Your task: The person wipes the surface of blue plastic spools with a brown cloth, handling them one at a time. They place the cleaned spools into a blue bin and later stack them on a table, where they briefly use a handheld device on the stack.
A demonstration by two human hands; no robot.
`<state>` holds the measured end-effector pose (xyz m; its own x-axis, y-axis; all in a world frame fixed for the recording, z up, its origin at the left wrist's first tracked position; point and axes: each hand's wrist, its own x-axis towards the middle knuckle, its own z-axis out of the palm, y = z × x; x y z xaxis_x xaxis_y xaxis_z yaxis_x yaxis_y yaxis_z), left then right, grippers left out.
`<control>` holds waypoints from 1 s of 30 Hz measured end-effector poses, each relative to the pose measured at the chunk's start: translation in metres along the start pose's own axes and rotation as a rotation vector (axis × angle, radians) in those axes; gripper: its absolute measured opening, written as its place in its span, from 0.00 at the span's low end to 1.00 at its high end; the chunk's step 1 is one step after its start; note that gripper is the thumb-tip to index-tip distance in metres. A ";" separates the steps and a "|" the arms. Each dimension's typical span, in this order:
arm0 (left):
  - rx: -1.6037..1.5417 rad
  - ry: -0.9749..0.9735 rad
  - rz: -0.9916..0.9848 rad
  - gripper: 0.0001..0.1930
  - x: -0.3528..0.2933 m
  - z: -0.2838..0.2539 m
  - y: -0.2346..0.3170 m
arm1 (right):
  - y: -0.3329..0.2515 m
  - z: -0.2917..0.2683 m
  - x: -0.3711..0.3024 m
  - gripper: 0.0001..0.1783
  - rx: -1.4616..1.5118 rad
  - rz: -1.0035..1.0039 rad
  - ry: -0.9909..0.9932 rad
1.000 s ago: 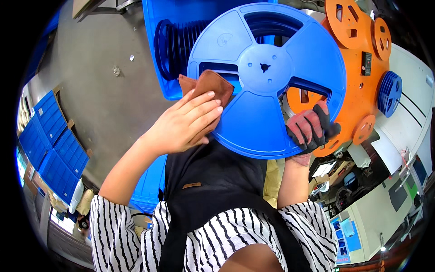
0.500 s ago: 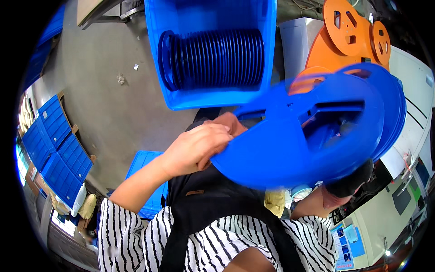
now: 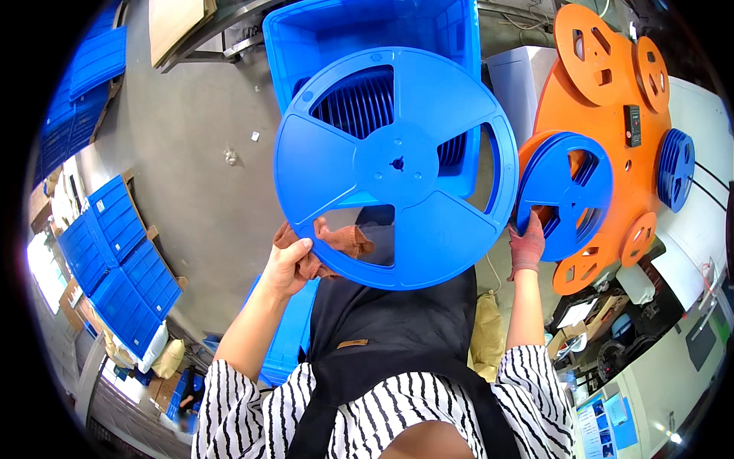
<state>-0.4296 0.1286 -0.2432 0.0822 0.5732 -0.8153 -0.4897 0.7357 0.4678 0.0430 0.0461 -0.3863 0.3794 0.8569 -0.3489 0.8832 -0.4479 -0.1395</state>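
In front of me my left hand (image 3: 294, 264) grips the lower left rim of a large blue plastic reel (image 3: 325, 172), fingers closed. A brown cloth (image 3: 348, 241) is bunched in the same hand and shows through the reel's lower window. The reel's flat face is turned toward me, with three window cutouts and a small central hole. At the right, my right hand (image 3: 526, 246), in a reddish glove, closes on the lower left edge of another blue reel (image 3: 547, 191). That reel is among several stacked on an orange disc-shaped stand (image 3: 589, 172); part of the gloved fingers is hidden.
Beyond the held reel stands a blue bin (image 3: 280, 53) with a row of blue reels (image 3: 352, 103) inside. Orange discs (image 3: 589, 57) and more blue reels (image 3: 676, 170) sit around the stand. Blue crates (image 3: 122, 260) lie at the left; a metal-framed table (image 3: 183, 34) stands far left.
The large reel has swung from the right to in front of me and turned its face up. My right hand has moved up to the reels on the orange stand, which has come into fuller view.
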 end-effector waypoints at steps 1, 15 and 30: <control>0.003 -0.012 -0.010 0.25 -0.001 -0.001 0.002 | -0.002 0.002 0.000 0.35 -0.038 -0.069 0.047; -0.028 -0.051 0.008 0.24 0.006 -0.015 0.000 | -0.126 -0.003 -0.013 0.43 0.535 -0.300 -0.178; 0.138 0.386 0.320 0.26 0.067 -0.046 -0.016 | -0.205 0.187 0.148 0.55 0.300 0.196 -0.158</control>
<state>-0.4559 0.1383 -0.3207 -0.3921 0.6216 -0.6781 -0.3163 0.6011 0.7339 -0.1331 0.2166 -0.5829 0.4649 0.7084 -0.5312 0.6694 -0.6738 -0.3128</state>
